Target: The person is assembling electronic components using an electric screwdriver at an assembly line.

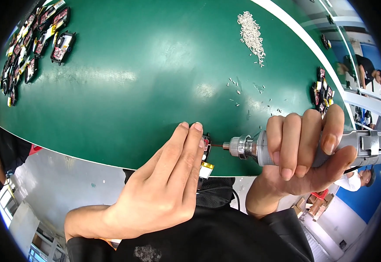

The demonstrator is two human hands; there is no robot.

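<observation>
My right hand (306,146) is wrapped round a grey electric screwdriver (262,147), which lies nearly level and points left. Its thin bit (217,145) reaches a small black device housing (206,142) at the table's near edge. Against that housing my left hand (164,179) presses its long fingers together, steadying it; the thumb is out of sight. A red circuit board shows in the housing, mostly covered by my fingers. Below it hangs a silver battery pack (206,170) with yellow tape.
On the green table (155,100), a pile of small pale screws (251,37) lies at the far right, with loose screws (237,92) strewn nearer. Several open housings (24,48) crowd the far left; more housings (322,91) stand at the right. Another person (360,178) is beyond the table's right side.
</observation>
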